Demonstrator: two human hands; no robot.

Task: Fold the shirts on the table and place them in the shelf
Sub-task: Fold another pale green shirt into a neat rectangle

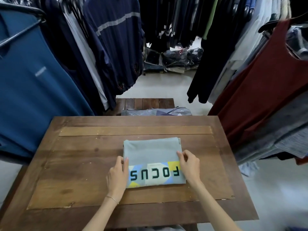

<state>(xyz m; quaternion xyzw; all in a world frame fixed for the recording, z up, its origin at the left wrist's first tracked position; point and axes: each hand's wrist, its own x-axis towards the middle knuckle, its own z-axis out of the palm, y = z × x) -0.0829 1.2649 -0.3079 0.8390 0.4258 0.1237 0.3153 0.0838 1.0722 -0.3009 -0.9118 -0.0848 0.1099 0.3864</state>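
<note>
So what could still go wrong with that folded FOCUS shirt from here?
The folded shirt is held only at its side edges by the left hand and right hand, so its middle may sag and the layers at the far right corner could slip apart when lifted. No shelf is in view, so carrying it past the hanging clothes might snag it.

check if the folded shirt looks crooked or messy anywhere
Mostly neat. The shirt lies square on the table, but at its far right corner the under layers peek out past the top layer.
</note>
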